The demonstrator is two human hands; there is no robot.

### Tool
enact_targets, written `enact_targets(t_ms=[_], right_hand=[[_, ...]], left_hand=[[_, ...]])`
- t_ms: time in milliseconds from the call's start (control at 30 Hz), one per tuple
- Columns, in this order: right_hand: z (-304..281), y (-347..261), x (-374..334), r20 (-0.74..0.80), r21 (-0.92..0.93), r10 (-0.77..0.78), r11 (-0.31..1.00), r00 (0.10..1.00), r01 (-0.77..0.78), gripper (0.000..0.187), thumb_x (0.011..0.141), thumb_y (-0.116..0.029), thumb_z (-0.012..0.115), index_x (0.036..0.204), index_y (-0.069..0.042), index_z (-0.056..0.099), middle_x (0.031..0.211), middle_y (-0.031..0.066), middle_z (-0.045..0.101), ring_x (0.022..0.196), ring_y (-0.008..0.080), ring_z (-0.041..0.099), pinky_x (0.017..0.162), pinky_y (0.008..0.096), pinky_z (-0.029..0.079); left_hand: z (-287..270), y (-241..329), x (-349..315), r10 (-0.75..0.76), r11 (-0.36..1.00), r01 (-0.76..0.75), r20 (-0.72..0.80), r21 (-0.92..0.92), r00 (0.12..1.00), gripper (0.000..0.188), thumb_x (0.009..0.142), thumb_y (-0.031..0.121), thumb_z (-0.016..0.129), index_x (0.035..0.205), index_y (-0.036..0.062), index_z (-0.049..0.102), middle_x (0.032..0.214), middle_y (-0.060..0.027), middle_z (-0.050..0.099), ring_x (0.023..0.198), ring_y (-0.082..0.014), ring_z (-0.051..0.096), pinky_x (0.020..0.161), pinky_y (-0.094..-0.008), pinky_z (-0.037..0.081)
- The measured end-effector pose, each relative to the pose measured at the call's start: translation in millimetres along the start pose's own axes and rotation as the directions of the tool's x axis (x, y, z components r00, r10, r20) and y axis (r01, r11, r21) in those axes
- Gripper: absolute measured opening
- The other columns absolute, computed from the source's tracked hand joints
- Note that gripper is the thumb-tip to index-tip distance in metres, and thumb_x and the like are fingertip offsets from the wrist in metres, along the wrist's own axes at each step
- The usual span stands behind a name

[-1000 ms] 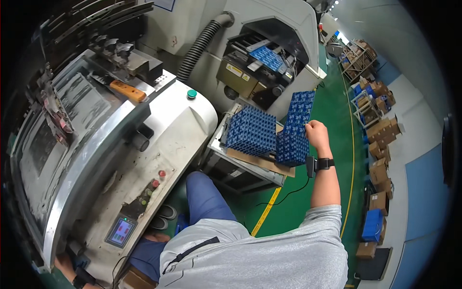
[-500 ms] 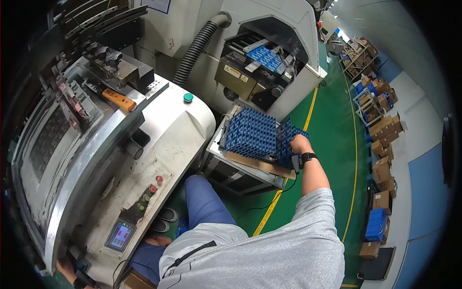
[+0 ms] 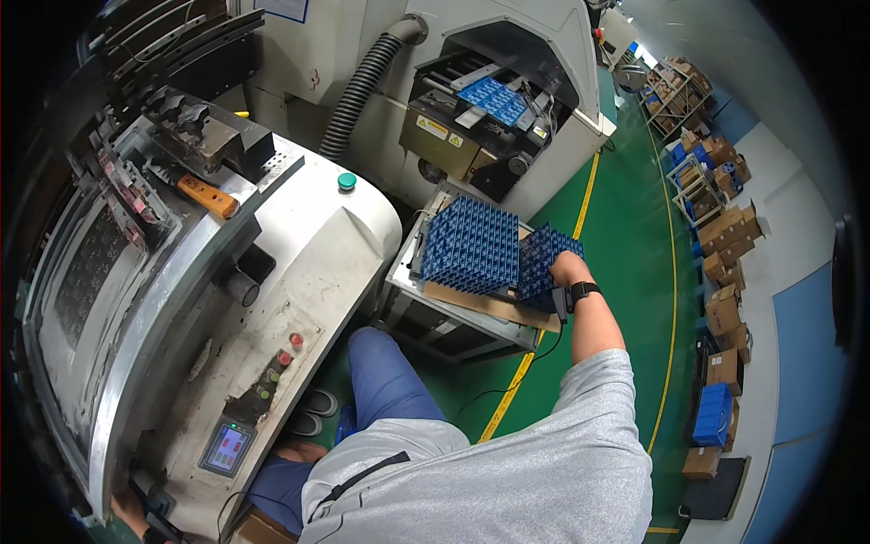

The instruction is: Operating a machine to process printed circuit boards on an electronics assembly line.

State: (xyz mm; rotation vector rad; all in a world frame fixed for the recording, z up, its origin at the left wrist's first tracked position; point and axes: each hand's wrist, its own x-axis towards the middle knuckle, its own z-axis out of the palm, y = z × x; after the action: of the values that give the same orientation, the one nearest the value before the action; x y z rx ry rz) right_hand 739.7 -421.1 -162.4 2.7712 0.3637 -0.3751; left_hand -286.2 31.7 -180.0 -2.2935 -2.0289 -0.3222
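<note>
At the right end of a small stand, my right hand (image 3: pixel 569 269) has its fingers curled over the upper right corner of a blue panel (image 3: pixel 549 249) patterned like a circuit board. How many panels lie under the fingers is hidden. Left of it is a larger block of closely packed blue panels (image 3: pixel 471 243). Both groups rest on brown cardboard (image 3: pixel 494 308) on the stand. In the lower left corner, my left hand (image 3: pixel 127 510) is beside the lower end of the machine's metal frame (image 3: pixel 113 390); its fingers are mostly hidden.
The white machine (image 3: pixel 304 245) fills the left, with an orange-handled tool (image 3: pixel 208 195), a green button (image 3: pixel 347 181) and a small screen (image 3: pixel 227 449). Behind the stand, another machine holds a blue panel (image 3: pixel 494 100). Cardboard boxes (image 3: pixel 723 313) line the right wall.
The blue panel under my right hand has tilted and shows more of its face. My right hand has shifted very slightly. The view has moved a little.
</note>
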Motion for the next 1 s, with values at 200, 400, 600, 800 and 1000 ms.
enact_targets(t_ms=[200,400,600,800,1000], right_hand=[[2.7,8.1,0.4,-0.02,-0.03,-0.056,0.998,0.998,0.055,0.024,0.072,-0.014,0.075,0.094,-0.005,0.075,0.101,0.0214,0.069,0.096,0.0387,0.067,0.086,0.043,0.055],[2.0,10.3,-3.3,0.011,0.015,-0.036,0.999,0.999,0.036,0.026,0.077,-0.007,0.069,0.103,-0.002,0.073,0.113,0.0234,0.068,0.108,0.0389,0.065,0.09,0.0433,0.054],[2.4,9.5,8.7,0.191,-0.241,-0.238,0.929,0.952,0.28,0.027,0.079,-0.019,0.072,0.104,-0.009,0.075,0.11,0.0175,0.07,0.102,0.0363,0.067,0.089,0.0408,0.055],[0.8,3.0,20.6,0.293,-0.206,-0.252,0.925,0.922,0.318,0.024,0.083,-0.023,0.071,0.104,-0.013,0.076,0.109,0.0134,0.071,0.099,0.0337,0.068,0.086,0.0412,0.056],[-3.2,2.8,9.8,0.214,-0.06,-0.264,0.957,0.941,0.282,0.02,0.084,-0.013,0.065,0.099,-0.008,0.077,0.094,0.0176,0.073,0.085,0.0308,0.072,0.074,0.0411,0.057]], left_hand=[[-8.8,13.2,-0.5,-0.012,1.0,0.013,0.024,-0.004,1.0,0.039,0.095,0.022,0.061,0.125,-0.0028,0.062,0.125,-0.0258,0.063,0.118,-0.0421,0.058,0.098,-0.0472,0.044],[6.3,-12.2,6.8,0.01,0.999,-0.009,0.026,-0.041,1.0,0.039,0.095,0.021,0.061,0.124,-0.0038,0.062,0.124,-0.0261,0.063,0.118,-0.0416,0.058,0.098,-0.0468,0.044],[38.6,-52.6,20.1,0.177,0.984,-0.171,-0.165,0.053,0.97,0.041,0.095,0.027,0.059,0.123,-0.0032,0.062,0.122,-0.0266,0.064,0.114,-0.0444,0.058,0.096,-0.0487,0.045],[22.4,-36.3,20.8,0.125,0.992,-0.126,-0.062,-0.01,0.99,0.042,0.094,0.027,0.059,0.124,-0.0016,0.062,0.124,-0.0261,0.063,0.115,-0.0433,0.058,0.095,-0.0488,0.045],[19.3,-26.6,23.0,0.138,0.973,-0.132,-0.02,0.192,0.99,0.041,0.096,0.028,0.057,0.123,-0.0034,0.062,0.121,-0.0296,0.062,0.113,-0.0464,0.057,0.096,-0.0511,0.043]])
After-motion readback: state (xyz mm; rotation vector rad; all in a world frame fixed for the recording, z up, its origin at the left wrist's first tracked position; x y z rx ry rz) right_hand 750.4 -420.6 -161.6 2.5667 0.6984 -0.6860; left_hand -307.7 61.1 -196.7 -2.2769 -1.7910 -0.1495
